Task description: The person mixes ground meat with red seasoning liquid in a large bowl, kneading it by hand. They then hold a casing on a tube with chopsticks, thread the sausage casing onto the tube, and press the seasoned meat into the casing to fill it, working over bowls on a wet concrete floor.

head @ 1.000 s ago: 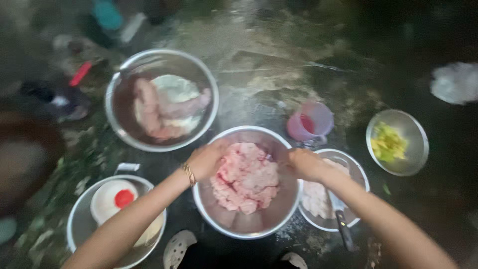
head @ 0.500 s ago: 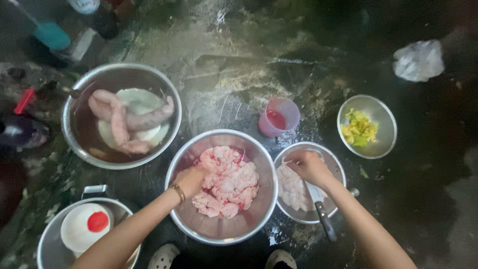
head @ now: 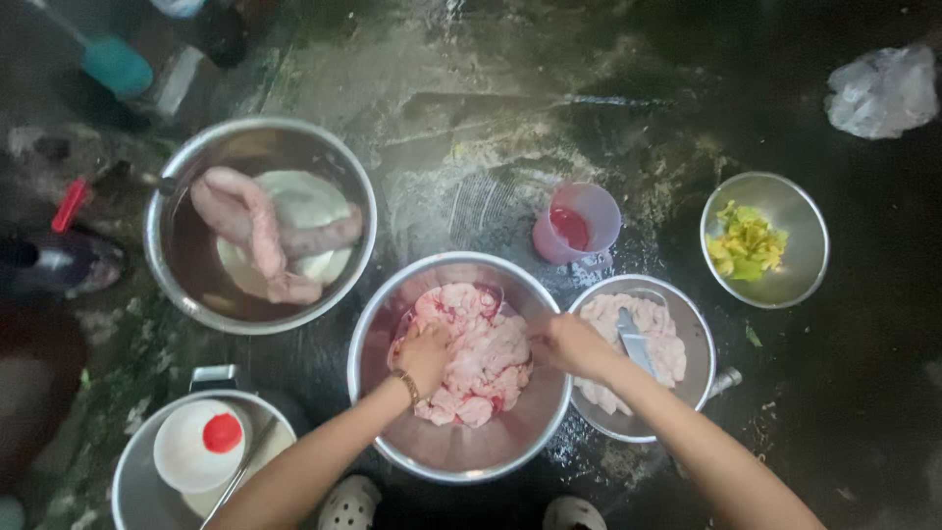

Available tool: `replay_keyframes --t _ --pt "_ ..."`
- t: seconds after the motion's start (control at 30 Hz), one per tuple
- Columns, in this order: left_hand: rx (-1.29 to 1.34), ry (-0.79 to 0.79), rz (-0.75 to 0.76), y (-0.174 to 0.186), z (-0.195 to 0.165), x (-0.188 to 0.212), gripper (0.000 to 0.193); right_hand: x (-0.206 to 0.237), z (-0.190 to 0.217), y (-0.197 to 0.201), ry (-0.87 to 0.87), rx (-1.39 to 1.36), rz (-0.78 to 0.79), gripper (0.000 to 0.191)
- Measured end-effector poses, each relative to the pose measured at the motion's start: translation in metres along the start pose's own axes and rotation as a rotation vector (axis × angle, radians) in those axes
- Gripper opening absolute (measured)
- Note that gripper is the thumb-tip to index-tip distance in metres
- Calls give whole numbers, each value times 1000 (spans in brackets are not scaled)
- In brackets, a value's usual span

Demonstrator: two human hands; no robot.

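Low in the middle of the frame sits a steel bowl holding a heap of pale pink raw meat, wet with reddish liquid. The left hand, a bracelet at its wrist, presses into the left side of the heap with fingers curled as if gripping a piece, though what it grips is hidden under the knuckles. The right hand rests at the bowl's right rim with fingers bent toward the meat; whether it holds a piece cannot be told. Just right of this bowl, touching it, a smaller bowl carries more pale pieces and a knife lying blade-up across them. A pink cup with red liquid stands just above, a bowl of yellow-green bits sits at the right, and a large bowl with long pale sausage-like lengths lies at upper left. The risk seems twofold: the meat looks slick, so a piece could slip over the rim onto the wet dark floor, and the right forearm passes close over the knife, so a careless pull back could catch the blade.
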State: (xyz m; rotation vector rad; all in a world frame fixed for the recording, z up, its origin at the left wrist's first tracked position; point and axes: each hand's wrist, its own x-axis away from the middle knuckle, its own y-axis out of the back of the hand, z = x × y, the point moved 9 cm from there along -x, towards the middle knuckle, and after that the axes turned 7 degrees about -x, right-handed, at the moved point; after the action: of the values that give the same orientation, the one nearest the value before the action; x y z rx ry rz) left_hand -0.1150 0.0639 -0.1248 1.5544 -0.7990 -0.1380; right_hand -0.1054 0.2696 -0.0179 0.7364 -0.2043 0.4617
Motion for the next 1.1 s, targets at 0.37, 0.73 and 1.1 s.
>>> replay_keyframes --t 0.37,0.73,1.1 --pt "701 -195 122 57 -11 31 51 -15 -25 -34 117 -28 18 28" --pt "1122 -252 59 213 -64 72 37 -36 18 -62 324 -363 35 44" --pt "1246 -268 -43 351 -90 130 38 -21 61 -22 247 -607 123 25"
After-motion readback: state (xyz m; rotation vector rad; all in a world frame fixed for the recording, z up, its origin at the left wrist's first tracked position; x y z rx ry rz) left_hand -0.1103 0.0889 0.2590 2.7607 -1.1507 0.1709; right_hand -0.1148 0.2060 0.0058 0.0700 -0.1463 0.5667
